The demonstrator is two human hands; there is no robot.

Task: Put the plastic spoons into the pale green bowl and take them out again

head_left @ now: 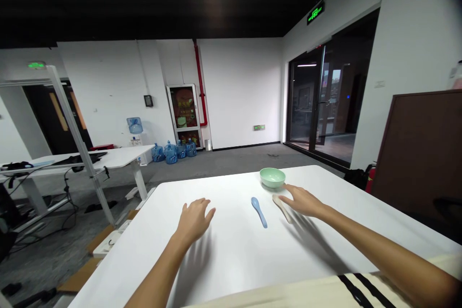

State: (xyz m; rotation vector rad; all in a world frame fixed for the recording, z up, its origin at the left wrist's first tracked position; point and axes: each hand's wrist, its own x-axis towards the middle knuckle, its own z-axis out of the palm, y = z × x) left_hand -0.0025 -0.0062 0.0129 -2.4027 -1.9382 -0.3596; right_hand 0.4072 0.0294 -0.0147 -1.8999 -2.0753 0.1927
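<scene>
Your left hand [195,221] and right hand [303,201], both open and spread, flank a blue spoon [259,212] angled handle-toward-you mid-table, a cream spoon [282,208] and green bowl [272,177] just beside it on the white table [151,260].

A single head-worn camera looks forward and down from the near edge of the table [140,260], close above the left hand [195,221] and right hand [301,201], taking in the far wall [240,91] at 12 o'clock and glass doors [321,106] at 2 o'clock.
</scene>
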